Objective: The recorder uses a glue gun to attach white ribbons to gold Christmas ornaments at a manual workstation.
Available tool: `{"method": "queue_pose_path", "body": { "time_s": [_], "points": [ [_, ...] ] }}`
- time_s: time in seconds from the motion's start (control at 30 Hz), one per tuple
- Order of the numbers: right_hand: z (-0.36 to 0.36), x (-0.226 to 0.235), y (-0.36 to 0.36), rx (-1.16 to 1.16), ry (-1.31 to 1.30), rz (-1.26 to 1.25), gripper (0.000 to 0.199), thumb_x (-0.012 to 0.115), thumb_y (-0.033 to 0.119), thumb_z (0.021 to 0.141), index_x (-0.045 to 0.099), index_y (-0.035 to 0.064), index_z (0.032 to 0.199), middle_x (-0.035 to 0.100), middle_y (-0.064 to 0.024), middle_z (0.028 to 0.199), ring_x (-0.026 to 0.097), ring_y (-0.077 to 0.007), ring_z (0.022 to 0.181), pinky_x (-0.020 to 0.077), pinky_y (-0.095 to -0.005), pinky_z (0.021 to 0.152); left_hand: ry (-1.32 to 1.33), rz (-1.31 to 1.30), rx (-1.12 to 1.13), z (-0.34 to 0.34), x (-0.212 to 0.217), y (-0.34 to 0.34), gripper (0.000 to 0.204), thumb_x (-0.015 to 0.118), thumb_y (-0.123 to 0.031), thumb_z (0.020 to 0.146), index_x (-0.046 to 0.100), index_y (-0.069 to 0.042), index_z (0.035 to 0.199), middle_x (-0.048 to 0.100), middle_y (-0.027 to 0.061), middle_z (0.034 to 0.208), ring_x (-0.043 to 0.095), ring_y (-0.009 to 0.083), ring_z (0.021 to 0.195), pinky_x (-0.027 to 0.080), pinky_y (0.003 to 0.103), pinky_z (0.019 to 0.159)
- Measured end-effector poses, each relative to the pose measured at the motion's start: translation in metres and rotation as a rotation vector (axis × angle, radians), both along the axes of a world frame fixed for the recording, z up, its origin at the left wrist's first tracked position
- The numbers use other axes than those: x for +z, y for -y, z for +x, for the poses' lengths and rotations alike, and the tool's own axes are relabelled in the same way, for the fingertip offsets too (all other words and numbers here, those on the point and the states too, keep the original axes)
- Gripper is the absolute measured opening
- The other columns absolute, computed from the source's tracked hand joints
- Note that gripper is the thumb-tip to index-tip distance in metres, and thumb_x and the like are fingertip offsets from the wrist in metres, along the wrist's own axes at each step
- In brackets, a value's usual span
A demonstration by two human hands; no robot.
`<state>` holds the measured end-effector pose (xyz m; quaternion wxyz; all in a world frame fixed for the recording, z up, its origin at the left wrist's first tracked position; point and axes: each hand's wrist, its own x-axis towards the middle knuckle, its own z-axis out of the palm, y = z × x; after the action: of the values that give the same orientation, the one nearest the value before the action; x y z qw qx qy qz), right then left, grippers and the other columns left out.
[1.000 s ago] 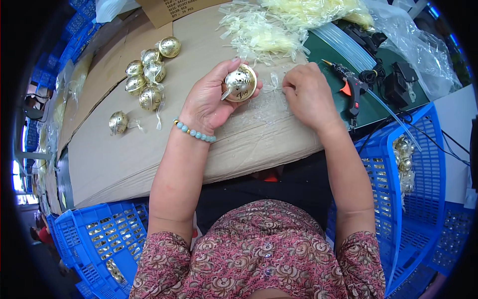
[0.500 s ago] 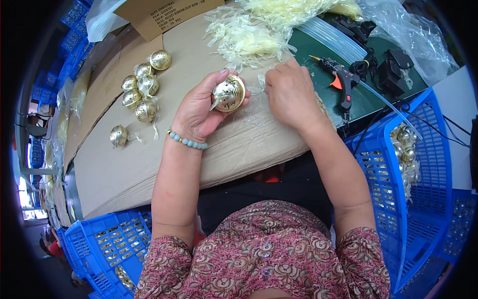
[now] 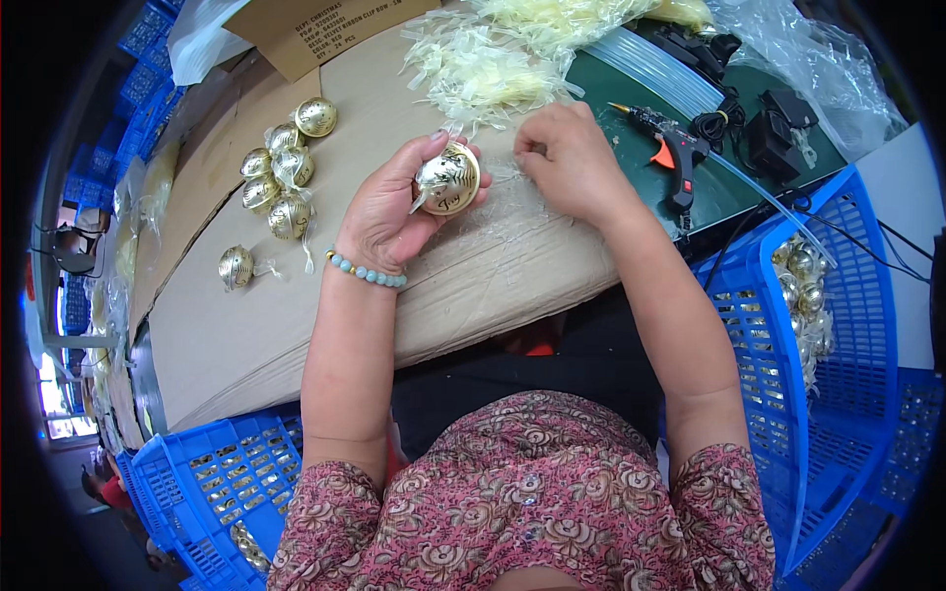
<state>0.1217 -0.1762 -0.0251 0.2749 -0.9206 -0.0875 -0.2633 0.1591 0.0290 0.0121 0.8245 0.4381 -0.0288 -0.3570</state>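
Resting in left hand [image 3: 394,212]: gold ornament [image 3: 448,179].

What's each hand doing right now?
Left hand: closed around a gold bauble.
Right hand: fingertips pinched at a clear ribbon strip; grip unclear.

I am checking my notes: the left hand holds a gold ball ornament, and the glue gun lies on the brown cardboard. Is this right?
Not quite. The left hand does hold the gold ball ornament, but the glue gun lies on the green mat, as the head view shows.
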Motion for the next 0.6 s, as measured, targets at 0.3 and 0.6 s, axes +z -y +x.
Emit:
{"method": "queue_pose_path", "body": {
  "time_s": [0.3,0.6],
  "points": [
    [-0.036,0.032,0.002,0.151,-0.206,0.623,0.008,0.057,0.007,0.083,0.057,0.0002,0.086,0.056,-0.0019,0.08,0.05,-0.0094,0.077,0.0419,-0.0237,0.072,0.043,-0.086,-0.048,-0.004,0.002,0.001,0.029,0.055,-0.024,0.092,0.056,0.001,0.108,0.061,0.0178,0.108,0.064,0.0299,0.092,0.056,0.039,0.078],
    [-0.055,0.06,-0.015,0.295,-0.095,0.91,0.003,0.057,0.003,0.087,0.056,0.0007,0.089,0.055,0.0018,0.081,0.049,-0.0041,0.075,0.0397,-0.0176,0.068,0.208,-0.334,-0.243,-0.017,0.012,0.0,0.036,0.053,-0.022,0.091,0.053,0.004,0.116,0.058,0.0229,0.115,0.063,0.0297,0.095,0.054,0.037,0.078]
  ]
}}
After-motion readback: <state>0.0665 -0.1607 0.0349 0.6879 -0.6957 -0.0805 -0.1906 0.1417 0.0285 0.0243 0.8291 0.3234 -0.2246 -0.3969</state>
